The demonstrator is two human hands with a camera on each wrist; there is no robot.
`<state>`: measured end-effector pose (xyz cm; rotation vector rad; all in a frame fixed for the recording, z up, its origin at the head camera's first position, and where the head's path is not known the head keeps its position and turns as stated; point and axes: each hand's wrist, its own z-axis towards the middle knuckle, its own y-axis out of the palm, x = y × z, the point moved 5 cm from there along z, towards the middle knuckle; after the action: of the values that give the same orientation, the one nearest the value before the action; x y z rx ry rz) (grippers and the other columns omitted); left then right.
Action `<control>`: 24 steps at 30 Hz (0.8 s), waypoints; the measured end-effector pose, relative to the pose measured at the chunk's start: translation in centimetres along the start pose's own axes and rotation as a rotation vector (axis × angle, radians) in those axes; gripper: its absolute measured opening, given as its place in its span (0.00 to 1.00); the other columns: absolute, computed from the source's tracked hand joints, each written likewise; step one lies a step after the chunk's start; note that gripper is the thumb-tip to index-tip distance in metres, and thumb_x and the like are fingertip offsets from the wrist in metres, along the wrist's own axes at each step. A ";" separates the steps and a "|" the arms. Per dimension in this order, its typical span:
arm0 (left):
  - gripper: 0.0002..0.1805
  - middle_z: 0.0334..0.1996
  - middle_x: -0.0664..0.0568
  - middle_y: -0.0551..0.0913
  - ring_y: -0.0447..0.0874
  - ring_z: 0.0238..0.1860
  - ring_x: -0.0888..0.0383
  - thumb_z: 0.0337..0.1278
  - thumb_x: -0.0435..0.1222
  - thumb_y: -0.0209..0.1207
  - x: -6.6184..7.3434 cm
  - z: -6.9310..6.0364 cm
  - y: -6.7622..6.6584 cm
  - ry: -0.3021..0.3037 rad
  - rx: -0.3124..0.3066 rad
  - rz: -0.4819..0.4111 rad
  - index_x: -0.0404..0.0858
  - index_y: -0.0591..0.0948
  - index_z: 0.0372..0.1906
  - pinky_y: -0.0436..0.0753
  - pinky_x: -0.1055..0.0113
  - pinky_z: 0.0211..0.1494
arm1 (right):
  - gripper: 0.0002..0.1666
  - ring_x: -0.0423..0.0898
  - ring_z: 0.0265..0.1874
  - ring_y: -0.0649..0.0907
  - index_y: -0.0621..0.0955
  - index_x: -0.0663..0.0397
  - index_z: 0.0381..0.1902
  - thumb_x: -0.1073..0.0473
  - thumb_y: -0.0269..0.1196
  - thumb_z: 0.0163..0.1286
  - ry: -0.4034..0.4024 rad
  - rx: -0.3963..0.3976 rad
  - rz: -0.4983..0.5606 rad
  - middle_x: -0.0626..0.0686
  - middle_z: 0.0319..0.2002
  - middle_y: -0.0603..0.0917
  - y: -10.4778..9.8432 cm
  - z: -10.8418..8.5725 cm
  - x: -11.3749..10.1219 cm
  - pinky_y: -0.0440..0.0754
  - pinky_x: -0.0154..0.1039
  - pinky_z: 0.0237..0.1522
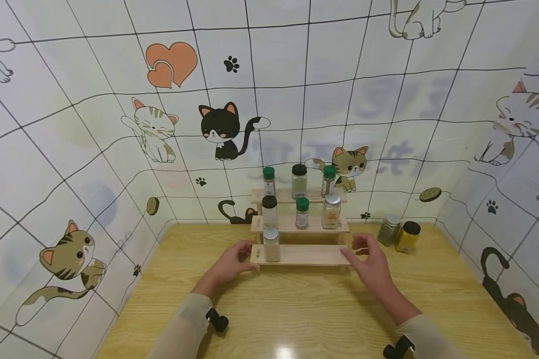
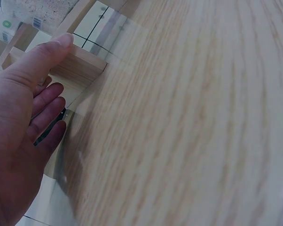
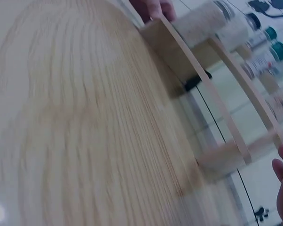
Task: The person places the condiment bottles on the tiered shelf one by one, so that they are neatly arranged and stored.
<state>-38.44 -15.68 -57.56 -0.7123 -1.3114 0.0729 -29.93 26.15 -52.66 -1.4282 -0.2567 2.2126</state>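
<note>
A three-tier wooden spice rack stands on the table. My left hand is at the left end of its lowest shelf, thumb on the front corner. In the left wrist view the other fingers hang loosely curled beside the end panel; the index is mostly hidden. My right hand is at the opposite end, its thumb by the shelf's edge and its fingers spread apart. On the lowest shelf a silver-lidded jar stands at the left. Jars with green, black and silver lids, such as a green-capped bottle, fill the upper tiers.
To the right of the rack, a silver-lidded jar and a black-lidded yellow jar stand on the wooden table. A cat-patterned sheet rises behind the table and along both sides.
</note>
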 end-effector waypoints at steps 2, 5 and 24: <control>0.43 0.64 0.46 0.85 0.82 0.68 0.44 0.60 0.43 0.83 0.0 0.0 0.0 0.005 0.003 0.003 0.35 0.76 0.75 0.75 0.39 0.76 | 0.27 0.50 0.50 0.82 0.76 0.59 0.66 0.56 0.73 0.79 0.034 0.037 -0.023 0.60 0.54 0.81 -1.5 -0.1 0.9 0.80 0.27 0.46; 0.43 0.64 0.46 0.85 0.82 0.68 0.45 0.59 0.44 0.83 -0.2 0.1 0.0 0.005 0.007 0.009 0.35 0.76 0.75 0.74 0.40 0.77 | 0.28 0.41 0.49 0.80 0.74 0.60 0.68 0.54 0.72 0.80 0.086 0.095 -0.050 0.58 0.55 0.80 -3.8 -0.1 2.2 0.78 0.22 0.46; 0.41 0.63 0.46 0.86 0.82 0.67 0.44 0.59 0.40 0.83 -0.2 0.1 0.2 0.017 0.022 -0.010 0.35 0.78 0.73 0.74 0.40 0.76 | 0.51 0.58 0.70 0.72 0.59 0.57 0.84 0.44 0.72 0.78 0.430 0.298 -0.094 0.59 0.74 0.67 -12.4 1.3 11.5 0.75 0.41 0.62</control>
<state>-38.55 -15.59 -57.83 -0.6860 -1.2958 0.0725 -31.17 42.67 -56.25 -1.6324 0.1445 1.7275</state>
